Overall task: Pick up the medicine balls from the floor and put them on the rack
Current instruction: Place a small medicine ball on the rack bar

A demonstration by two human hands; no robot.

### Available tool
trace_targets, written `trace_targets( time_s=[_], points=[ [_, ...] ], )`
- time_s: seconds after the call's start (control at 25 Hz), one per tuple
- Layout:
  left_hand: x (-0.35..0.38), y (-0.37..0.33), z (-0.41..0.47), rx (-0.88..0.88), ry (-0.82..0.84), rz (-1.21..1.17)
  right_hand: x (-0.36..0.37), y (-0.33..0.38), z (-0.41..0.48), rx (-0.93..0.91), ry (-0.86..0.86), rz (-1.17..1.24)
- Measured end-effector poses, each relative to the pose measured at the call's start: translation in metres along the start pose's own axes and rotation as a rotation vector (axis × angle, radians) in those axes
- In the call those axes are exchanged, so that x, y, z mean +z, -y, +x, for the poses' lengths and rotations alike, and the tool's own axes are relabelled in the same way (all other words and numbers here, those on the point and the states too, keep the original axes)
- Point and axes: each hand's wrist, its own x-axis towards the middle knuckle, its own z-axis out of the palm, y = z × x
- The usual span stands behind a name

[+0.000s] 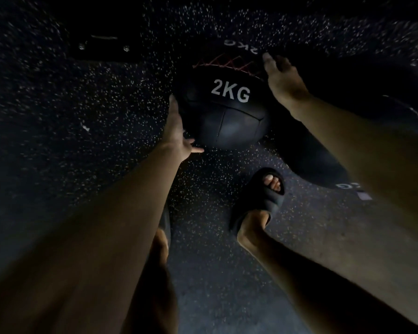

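A black medicine ball (pixel 227 116) marked "2KG" in white, with red lacing along its far edge, lies on the dark speckled floor at centre. My left hand (pixel 179 131) lies flat against the ball's left side with straight fingers. My right hand (pixel 281 77) reaches over the ball's upper right edge, fingers extended and touching or nearly touching it. Behind it a second black ball (pixel 241 48) also reads "2KG". A larger dark ball (pixel 309 155) sits just right of the first, partly hidden by my right forearm.
The base of a dark rack (pixel 101 48) with two bolts lies at the upper left. My right foot in a black sandal (pixel 258 198) stands just below the ball; my left foot is mostly hidden by my left arm. Another dark round shape (pixel 396 116) sits far right.
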Motion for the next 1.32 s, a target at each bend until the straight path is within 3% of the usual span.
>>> trace_targets(
  time_s=[0.28,0.52,0.76,1.0,1.32],
  points=[
    [-0.002,0.008,-0.009,0.03,-0.024,0.046,0.008,-0.015,-0.019,-0.013,0.052,0.128],
    [-0.041,0.014,-0.068,-0.025,-0.018,0.144,0.02,-0.026,-0.12,0.054,-0.018,0.27],
    [-0.064,-0.041,-0.196,0.001,-0.113,0.393,0.006,0.022,-0.256,0.23,-0.145,0.434],
    [-0.091,-0.104,-0.356,0.207,-0.067,0.592,-0.022,0.109,-0.409,0.245,-0.281,0.674],
    [-0.111,-0.134,-0.539,0.338,-0.066,0.648,-0.073,0.2,-0.555,0.151,-0.402,0.607]
  ],
)
